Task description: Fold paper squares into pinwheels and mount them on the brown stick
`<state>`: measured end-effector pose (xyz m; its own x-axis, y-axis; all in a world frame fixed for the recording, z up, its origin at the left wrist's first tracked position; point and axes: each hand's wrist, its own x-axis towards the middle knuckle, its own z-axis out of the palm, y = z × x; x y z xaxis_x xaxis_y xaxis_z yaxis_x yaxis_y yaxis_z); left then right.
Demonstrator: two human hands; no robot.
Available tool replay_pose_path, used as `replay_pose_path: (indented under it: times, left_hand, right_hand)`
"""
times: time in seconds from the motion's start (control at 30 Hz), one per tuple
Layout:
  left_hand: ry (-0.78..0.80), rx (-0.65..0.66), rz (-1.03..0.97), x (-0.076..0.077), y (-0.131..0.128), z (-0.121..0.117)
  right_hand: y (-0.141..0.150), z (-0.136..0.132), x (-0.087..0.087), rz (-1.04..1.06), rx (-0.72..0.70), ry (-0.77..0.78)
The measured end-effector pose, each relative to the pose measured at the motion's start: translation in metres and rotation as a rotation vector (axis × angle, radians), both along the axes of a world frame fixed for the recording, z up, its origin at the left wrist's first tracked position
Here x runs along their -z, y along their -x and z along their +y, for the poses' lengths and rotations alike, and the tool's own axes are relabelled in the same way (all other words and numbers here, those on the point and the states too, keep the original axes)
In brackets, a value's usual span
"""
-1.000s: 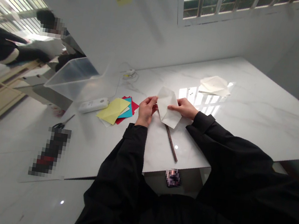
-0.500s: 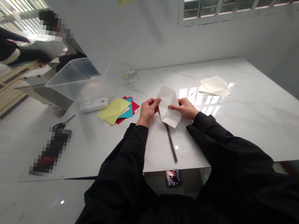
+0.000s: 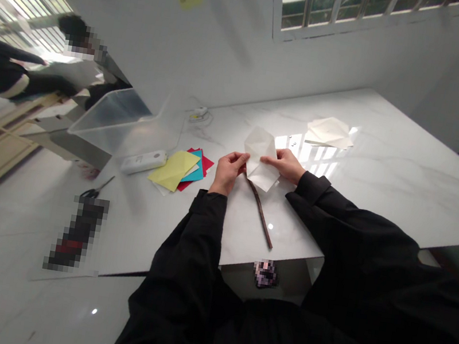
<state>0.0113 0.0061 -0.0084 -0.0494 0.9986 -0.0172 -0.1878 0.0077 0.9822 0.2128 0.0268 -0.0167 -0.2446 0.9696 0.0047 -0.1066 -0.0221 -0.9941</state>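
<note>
Between my two hands is a creased sheet of white paper [image 3: 261, 168], held a little above the table. My left hand [image 3: 228, 172] pinches its left edge between thumb and fingers. On the opposite side, my right hand [image 3: 285, 164] grips the paper, thumb on top and fingers mostly hidden behind it. A thin, slightly bent brown stick [image 3: 264, 223] lies on the table below, its upper end running up under the paper and close to my left fingertips; whether those fingers touch it I cannot tell.
Yellow, blue and red papers [image 3: 173, 169] lie left of my hands beside a white power strip [image 3: 144, 162]. Off-white papers [image 3: 329, 132] rest at the back right. Scissors [image 3: 93, 191] and a clear plastic bin [image 3: 111, 118] are farther left. Other people sit beyond.
The paper has shifted slightly upward and tilted, uncovering more of the stick. My left thumb has moved a little right onto the paper. The right hand has barely moved.
</note>
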Motion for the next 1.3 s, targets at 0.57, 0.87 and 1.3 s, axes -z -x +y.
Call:
replay_pose_path:
  times: [0.57,0.87,1.3]
  left_hand:
    - [-0.005,0.067,0.164,-0.006,-0.002,-0.006]
    - [0.01,0.112,0.164,-0.004,0.0,-0.004]
    - [0.03,0.181,0.044,-0.009,-0.005,-0.01]
  right_hand:
    - [-0.003,0.006,0.006,0.004,0.073,-0.048]
    - [-0.006,0.009,0.007,0.021,0.106,-0.046]
    - [-0.001,-0.003,-0.005,-0.086,-0.041,-0.023]
